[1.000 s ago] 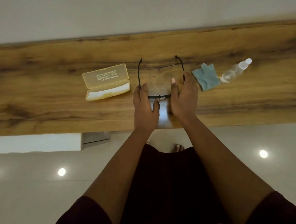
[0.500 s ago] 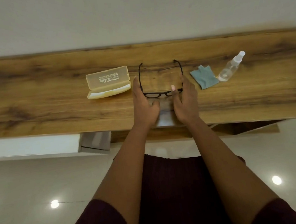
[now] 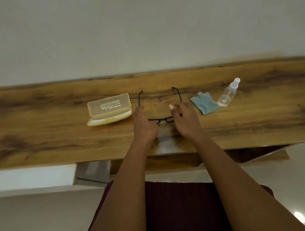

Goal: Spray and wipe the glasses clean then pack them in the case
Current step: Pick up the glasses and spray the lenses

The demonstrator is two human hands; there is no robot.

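Note:
Black-framed glasses [image 3: 162, 119] sit on the wooden table [image 3: 59, 140] with both arms unfolded and pointing away from me. My left hand [image 3: 144, 125] grips the frame's left end, covering that lens. My right hand [image 3: 186, 122] has its fingers curled round the right end, near the hinge. An open yellowish glasses case [image 3: 109, 107] lies just left of my left hand, lid tipped back. To the right lie a blue-grey cloth [image 3: 204, 105] and, beyond it, a clear spray bottle [image 3: 227, 93] with a white cap, on its side.
The table runs the full width of the view against a pale wall [image 3: 142, 35]. Its front edge is close to my forearms, with a lower shelf [image 3: 241, 156] and a white floor [image 3: 28, 214] beneath it.
The view has tilted up, showing more wall. Both hands stay at the ends of the glasses, which now sit a little farther from the table's front edge.

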